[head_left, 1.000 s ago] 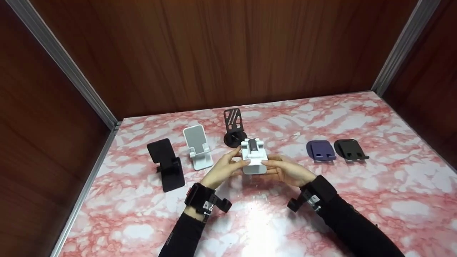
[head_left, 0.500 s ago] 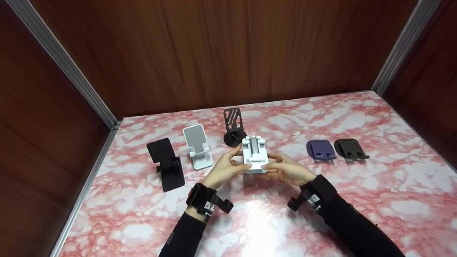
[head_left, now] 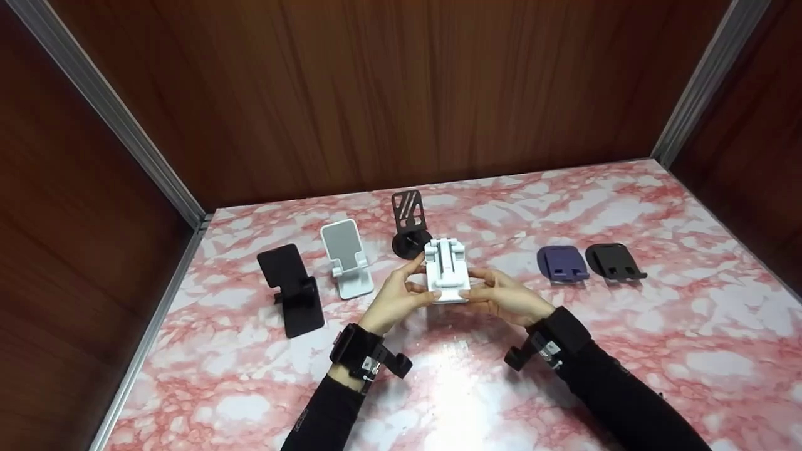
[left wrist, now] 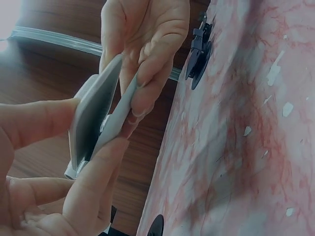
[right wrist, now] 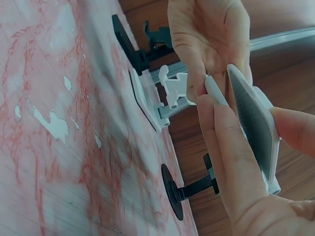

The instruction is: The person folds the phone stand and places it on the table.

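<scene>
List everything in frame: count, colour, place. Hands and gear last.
Held stand: 1, white, between both hands
White stand with grey pad: 1, white, table, left of the held stand
Large black stand: 1, black, leftmost on table
Slotted round-base stand: 1, black, behind the held stand
Purple folded stand: 1, purple, table, right side
Black folded stand: 1, black, right of the purple one
Table: 1, pink-white marbled, under the hands
Wood-grain panels: 3, brown, back and sides
Metal strips: at least 2, grey, panel corners
Left hand, right hand: 1 each, bare, gripping the held stand
Wrist cameras: 2, black, one per wrist
Sleeves: 2, black, forearms
</scene>
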Tool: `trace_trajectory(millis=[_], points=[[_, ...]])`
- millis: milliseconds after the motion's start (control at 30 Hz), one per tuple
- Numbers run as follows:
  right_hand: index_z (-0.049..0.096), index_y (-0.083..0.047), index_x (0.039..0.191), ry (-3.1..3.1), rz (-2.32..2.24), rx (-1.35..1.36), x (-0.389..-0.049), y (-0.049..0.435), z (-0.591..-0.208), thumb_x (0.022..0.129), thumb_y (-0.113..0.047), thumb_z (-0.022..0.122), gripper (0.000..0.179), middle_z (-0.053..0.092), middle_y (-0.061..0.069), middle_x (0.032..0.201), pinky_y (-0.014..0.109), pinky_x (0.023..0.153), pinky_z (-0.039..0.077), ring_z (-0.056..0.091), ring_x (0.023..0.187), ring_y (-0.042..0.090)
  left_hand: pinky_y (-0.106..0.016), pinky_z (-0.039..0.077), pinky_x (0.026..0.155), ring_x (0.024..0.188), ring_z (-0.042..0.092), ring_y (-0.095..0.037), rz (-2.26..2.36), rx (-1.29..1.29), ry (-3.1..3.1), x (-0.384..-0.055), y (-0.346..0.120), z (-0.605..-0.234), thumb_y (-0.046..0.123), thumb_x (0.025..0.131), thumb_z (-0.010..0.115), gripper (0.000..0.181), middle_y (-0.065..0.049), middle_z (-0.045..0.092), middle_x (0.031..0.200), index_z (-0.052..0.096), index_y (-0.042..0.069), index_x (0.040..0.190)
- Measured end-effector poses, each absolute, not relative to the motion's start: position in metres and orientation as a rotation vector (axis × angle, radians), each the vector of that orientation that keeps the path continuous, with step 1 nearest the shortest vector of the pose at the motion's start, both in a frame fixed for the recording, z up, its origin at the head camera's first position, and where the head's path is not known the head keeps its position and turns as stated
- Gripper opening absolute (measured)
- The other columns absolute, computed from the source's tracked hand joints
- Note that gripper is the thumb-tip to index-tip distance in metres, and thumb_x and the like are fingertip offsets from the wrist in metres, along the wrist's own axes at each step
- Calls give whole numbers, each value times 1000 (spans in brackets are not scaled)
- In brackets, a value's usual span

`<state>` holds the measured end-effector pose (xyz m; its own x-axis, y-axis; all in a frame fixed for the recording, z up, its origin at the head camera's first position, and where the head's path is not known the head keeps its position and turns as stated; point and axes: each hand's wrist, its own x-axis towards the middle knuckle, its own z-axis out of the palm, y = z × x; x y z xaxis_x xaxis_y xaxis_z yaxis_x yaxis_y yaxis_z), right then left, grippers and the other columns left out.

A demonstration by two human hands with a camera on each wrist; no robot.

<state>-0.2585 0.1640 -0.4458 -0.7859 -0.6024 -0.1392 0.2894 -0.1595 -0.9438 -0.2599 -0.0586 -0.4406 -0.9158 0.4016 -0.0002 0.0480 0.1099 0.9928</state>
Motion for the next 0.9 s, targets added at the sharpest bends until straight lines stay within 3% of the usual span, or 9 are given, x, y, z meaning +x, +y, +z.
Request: trace_trajectory(millis=[133,400,667,900], points=[[9,6,145,1550,-1982,-343,-258,164,-446,89,-1,54,72,66,5,105,44,106,38,65,97,13,-22,53,67,78,59,-11,1878,472,2160,-258,-58,-442,0,79,67,83,-20,45,132,20,8,147],[14,7,144,1597,-1962,-344,-261,165,-449,89,-2,55,69,67,4,101,37,99,47,65,96,14,-35,56,68,72,60,-9,1874,453,2230,-259,-55,-447,-1,77,69,83,-20,49,128,25,10,146],[13,9,143,1631,-1964,-354,-262,164,-452,89,3,53,68,69,3,97,33,95,50,66,93,13,-25,56,65,71,64,-12,1883,456,2284,-260,-52,-448,-4,75,70,83,-22,51,127,28,7,145],[11,9,143,1659,-1946,-368,-263,164,-451,89,3,53,69,69,2,98,31,93,51,66,91,11,-25,57,65,73,63,-15,1859,437,2335,-258,-51,-445,-4,73,71,84,-24,51,126,29,5,144]])
